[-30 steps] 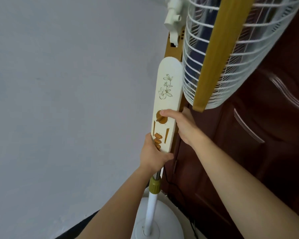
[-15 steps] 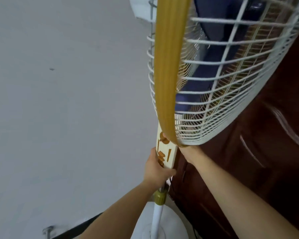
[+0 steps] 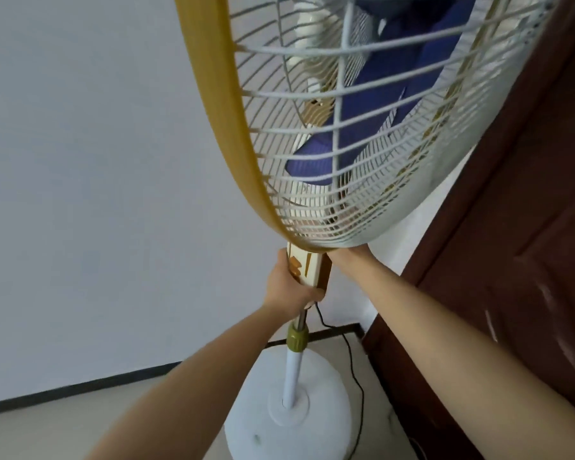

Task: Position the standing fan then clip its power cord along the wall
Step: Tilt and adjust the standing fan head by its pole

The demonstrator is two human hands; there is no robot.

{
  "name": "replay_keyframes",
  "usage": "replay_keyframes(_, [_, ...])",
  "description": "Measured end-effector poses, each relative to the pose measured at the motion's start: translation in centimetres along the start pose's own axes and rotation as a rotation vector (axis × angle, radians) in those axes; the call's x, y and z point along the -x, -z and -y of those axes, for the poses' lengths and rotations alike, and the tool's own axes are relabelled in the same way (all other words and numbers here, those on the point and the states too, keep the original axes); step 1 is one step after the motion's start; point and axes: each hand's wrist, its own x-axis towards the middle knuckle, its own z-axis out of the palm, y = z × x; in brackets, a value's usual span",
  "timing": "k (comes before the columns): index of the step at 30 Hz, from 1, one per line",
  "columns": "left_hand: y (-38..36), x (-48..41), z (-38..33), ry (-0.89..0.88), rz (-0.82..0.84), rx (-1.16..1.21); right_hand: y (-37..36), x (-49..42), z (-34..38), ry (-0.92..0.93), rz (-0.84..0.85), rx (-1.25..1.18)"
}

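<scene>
The standing fan fills the upper view: a white wire cage (image 3: pixel 379 134) with a gold rim and blue blades, a cream control panel (image 3: pixel 307 268), a white pole (image 3: pixel 292 376) and a round white base (image 3: pixel 263 426) on the floor. My left hand (image 3: pixel 287 287) is wrapped around the bottom of the control panel. My right hand (image 3: pixel 346 255) reaches behind the panel; the cage hides most of it. The black power cord (image 3: pixel 354 370) hangs from under the panel and runs down past the base on the right.
A plain white wall (image 3: pixel 97 194) with a dark skirting strip (image 3: pixel 80 388) stands behind the fan. A dark brown wooden door (image 3: pixel 528 260) is close on the right. The floor is pale tile.
The fan head has tipped toward me and now covers the upper view. The base, the floor and the cord have come into sight. Both hands keep their hold on the panel.
</scene>
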Motion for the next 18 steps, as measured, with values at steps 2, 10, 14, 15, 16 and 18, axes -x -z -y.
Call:
replay_keyframes(2, [3.1, 2.2, -2.1, 0.016, -0.047, -0.012, -1.2, 0.9, 3.6, 0.066, 0.039, 0.015])
replay_keyframes(10, [17.2, 9.6, -5.3, 0.092, -0.238, -0.026, -10.5, 4.9, 15.6, 0.256, 0.203, -0.095])
replay_keyframes(14, [26.3, 13.8, -3.5, 0.111, -0.345, -0.005, -18.8, 7.9, 20.4, 0.347, 0.310, -0.109])
replay_keyframes(15, [28.2, 14.6, -3.0, 0.114, -0.369, -0.004, -20.7, 8.5, 21.3, 0.363, 0.315, -0.100])
replay_keyframes(16, [30.9, 15.6, -2.3, 0.118, -0.393, -0.001, -23.3, 9.2, 22.6, 0.378, 0.333, -0.101])
replay_keyframes(18, [35.7, 17.6, -1.0, 0.119, -0.424, 0.012, -27.7, 10.9, 25.0, 0.414, 0.365, -0.103])
